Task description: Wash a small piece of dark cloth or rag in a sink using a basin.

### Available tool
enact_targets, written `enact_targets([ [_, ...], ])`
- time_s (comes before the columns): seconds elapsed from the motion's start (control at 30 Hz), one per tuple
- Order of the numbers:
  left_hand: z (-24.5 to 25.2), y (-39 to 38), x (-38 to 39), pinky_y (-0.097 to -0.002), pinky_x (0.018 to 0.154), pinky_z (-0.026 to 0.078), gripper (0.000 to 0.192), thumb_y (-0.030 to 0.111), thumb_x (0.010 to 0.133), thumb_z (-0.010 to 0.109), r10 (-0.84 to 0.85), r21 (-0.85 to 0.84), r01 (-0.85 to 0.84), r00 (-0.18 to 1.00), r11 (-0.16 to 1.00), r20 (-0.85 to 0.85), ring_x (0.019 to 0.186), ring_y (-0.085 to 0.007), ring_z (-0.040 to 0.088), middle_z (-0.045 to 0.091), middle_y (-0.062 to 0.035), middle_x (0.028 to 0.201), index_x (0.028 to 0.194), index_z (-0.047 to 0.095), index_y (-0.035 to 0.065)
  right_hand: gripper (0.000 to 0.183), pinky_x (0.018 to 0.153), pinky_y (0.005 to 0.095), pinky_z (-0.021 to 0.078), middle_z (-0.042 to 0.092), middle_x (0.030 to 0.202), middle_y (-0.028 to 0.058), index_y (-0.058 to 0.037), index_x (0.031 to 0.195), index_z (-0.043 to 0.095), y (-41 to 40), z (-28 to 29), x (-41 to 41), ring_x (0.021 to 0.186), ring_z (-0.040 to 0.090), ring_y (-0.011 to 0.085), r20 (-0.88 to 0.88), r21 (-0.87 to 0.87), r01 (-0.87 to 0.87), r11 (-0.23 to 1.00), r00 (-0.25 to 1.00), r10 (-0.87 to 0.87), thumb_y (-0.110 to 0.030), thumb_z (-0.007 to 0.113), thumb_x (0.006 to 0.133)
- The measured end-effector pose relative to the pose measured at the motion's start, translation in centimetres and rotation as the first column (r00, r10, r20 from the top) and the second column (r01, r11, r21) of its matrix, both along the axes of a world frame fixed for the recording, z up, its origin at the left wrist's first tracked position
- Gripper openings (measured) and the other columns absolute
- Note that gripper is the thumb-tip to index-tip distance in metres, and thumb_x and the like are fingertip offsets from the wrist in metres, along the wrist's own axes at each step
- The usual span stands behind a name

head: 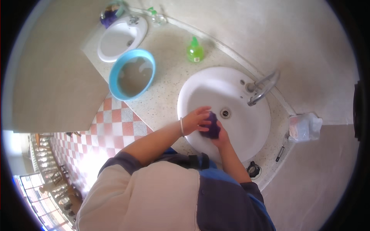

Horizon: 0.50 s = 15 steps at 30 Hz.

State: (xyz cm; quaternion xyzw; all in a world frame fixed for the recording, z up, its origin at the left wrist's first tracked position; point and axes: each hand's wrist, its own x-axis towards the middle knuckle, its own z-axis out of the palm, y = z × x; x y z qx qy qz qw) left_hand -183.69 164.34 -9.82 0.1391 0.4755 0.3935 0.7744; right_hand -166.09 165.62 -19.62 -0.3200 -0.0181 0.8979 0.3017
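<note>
A bunched dark purple cloth point(212, 127) is between my two hands, over the near left part of a white oval washbasin point(251, 144). My right hand point(222, 137) grips the cloth from its right side. My left hand point(197, 120), with a bracelet at the wrist, lies on the cloth's left side with its fingers spread. The metal drain point(225, 113) shows just right of the cloth. A chrome faucet point(263, 89) stands at the basin's far right rim; no water is seen running from it.
A light blue basin point(112, 78) of murky water stands at the counter's left edge, beside a second washbasin point(112, 43). A green soap bottle point(195, 52) and a clear pump bottle point(157, 18) stand behind. At right lie a plastic packet point(305, 127) and a black-lidded container point(253, 170).
</note>
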Motion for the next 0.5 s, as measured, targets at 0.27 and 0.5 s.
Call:
enact_targets([
  [0.27, -5.1, -10.2, -14.9, -0.0425, 0.086, 0.05, 0.05, 0.026, 0.09, 0.057, 0.259, 0.076, -0.248, 0.942, 0.966, -0.213, 0.107, -0.0304, 0.055, 0.043, -0.0113, 0.128, 0.132, 0.036, 0.0108, 0.031, 0.087, 0.0446, 0.0452, 0.065, 0.101, 0.0048, -0.0155, 0.102, 0.062, -1.3, -3.9, 3.8, 0.098, 0.059, 0.0245, -0.166, -0.212, 0.187, 0.959, 0.96, -0.224, -0.036, 0.041, 0.093],
  [0.5, -4.0, -11.3, -25.8, -0.0397, 0.093, 0.045, 0.06, 0.017, 0.085, 0.065, 0.848, -0.302, -0.807, 0.529, 0.508, 0.013, 0.117, -0.0286, 0.047, 0.051, -0.0138, 0.122, 0.135, 0.033, 0.0059, 0.032, 0.084, 0.047, 0.043, 0.064, 0.106, 0.0032, -0.0179, 0.107, 0.061, -2.7, 0.8, 0.7, 0.101, 0.058, 0.0256, 0.09, -0.164, 0.321, 0.933, 0.947, -0.309, -0.039, 0.043, 0.091],
])
